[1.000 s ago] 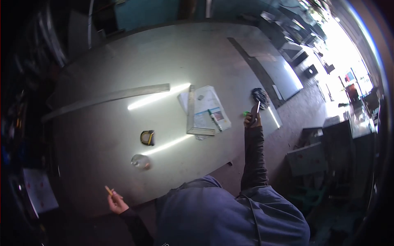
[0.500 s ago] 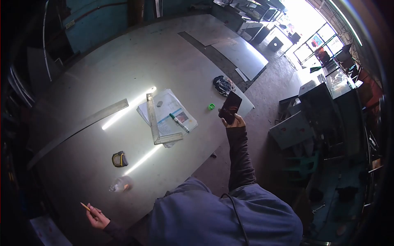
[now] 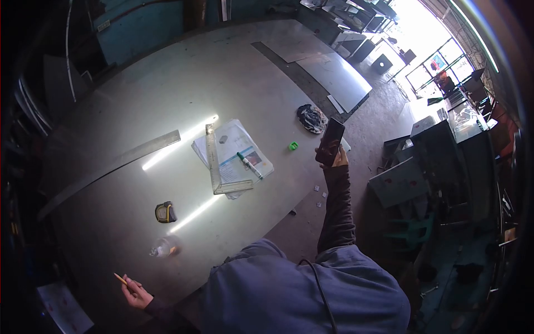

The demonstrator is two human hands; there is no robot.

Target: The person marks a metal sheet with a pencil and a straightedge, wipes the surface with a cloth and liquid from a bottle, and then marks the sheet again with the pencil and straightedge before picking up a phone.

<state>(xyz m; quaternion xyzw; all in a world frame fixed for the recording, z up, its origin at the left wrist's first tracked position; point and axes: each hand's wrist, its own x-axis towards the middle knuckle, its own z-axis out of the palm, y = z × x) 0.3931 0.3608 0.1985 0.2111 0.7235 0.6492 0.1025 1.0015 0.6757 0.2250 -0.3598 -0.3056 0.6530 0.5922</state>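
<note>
My left hand (image 3: 138, 294) is closed around a pencil (image 3: 119, 278), its tip pointing up and left, near the lower left of the metal sheet table (image 3: 122, 106). My right hand (image 3: 339, 159) grips a smartphone (image 3: 330, 140) with a dark screen, held up past the table's right edge. Between the hands lie a stack of papers (image 3: 238, 146), a steel square (image 3: 212, 158) across it, and a green-and-white marker (image 3: 250, 166). A tape measure (image 3: 164, 212) and a clear bottle or jar (image 3: 165, 246) are closer to my left hand.
A long metal strip (image 3: 117, 169) lies on the table's left half. Near the phone are a green ring-like object (image 3: 293, 146) and a dark crumpled bundle (image 3: 312, 118). Cut sheet pieces (image 3: 332, 80) lie at the far right. Beyond the floor stand cabinets and a green chair (image 3: 413, 234).
The view has shifted slightly. My right hand has moved a little to the right with the smartphone, which is turned more upright. My left hand keeps the pencil.
</note>
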